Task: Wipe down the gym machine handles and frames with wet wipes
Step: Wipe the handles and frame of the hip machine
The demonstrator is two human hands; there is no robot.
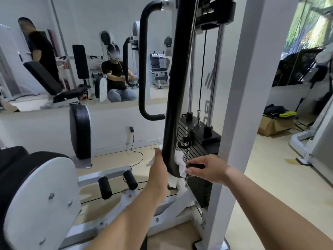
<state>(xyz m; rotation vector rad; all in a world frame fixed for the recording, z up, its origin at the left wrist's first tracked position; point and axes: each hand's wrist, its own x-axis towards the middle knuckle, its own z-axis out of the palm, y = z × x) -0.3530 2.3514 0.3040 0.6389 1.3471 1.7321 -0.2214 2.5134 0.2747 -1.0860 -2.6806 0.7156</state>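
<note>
Room: gym, pale floor (252,177), wall mirror (81,60) behind.
Hidden: left hand (158,170) fingers lie behind the black padded arm (177,87); grip cannot be told.
Wipe: white wet wipe (180,164) wrapped around the padded arm's lower end.
Right hand (207,168): fingers pinch the wipe's edge against the pad.
Around: weight stack (196,148) just behind; white frame post (239,105) beside it; cardboard box (273,126) far right.
Writing: grey lettering past the guide rods, partly blocked, unreadable.
</note>
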